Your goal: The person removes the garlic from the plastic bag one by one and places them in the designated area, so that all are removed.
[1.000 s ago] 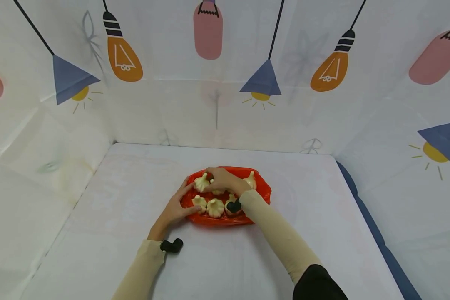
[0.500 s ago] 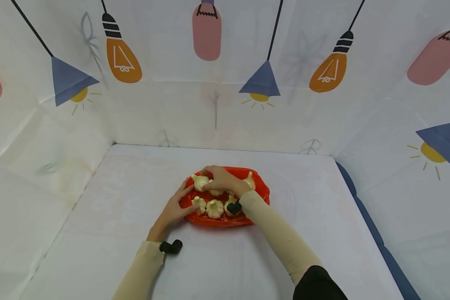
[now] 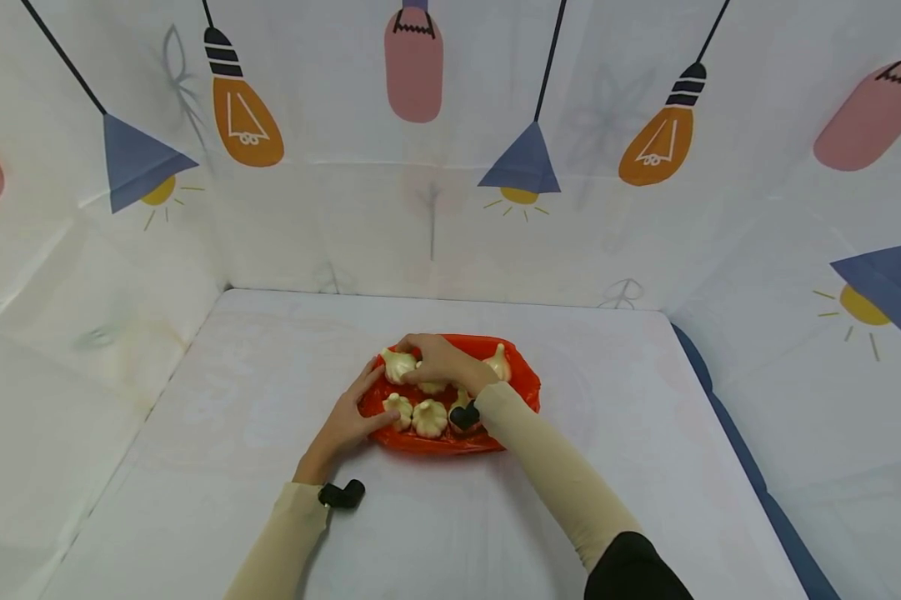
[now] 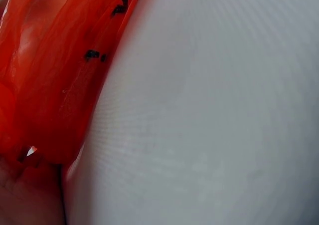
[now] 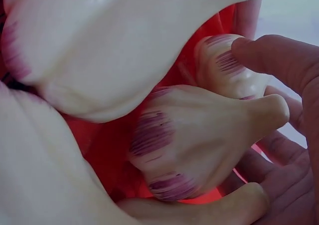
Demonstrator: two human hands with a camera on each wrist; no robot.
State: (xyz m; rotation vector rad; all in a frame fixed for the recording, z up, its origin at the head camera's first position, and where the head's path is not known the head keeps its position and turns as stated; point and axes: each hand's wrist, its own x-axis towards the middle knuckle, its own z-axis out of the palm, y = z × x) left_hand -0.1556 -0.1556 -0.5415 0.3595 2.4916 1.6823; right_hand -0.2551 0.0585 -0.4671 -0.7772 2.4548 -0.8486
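Observation:
Several cream garlic bulbs lie in a red plastic bag (image 3: 523,383) spread open on the table, among them a front bulb (image 3: 429,419) and a back right one (image 3: 500,363). My right hand (image 3: 446,363) reaches over the bag and pinches the back left garlic bulb (image 3: 399,367), whose stem tilts left. Fairly straight fingers of my left hand (image 3: 342,421) lie along the bag's left rim, its thumb over the front left bulb (image 3: 397,408). In the right wrist view, purple streaks mark a bulb (image 5: 199,140) beside a thumb (image 5: 284,60). Black print shows on the bag (image 4: 55,95) in the left wrist view.
A white tabletop (image 3: 615,467) surrounds the bag. White sheeting (image 3: 608,242) printed with lamps and bulbs rises behind and at both sides. Dark blue material (image 3: 750,450) runs along the table's right edge.
The back left garlic bulb has shifted slightly left in my right hand, and its stem has swung from upright to the left. My left hand stays almost still on the bag.

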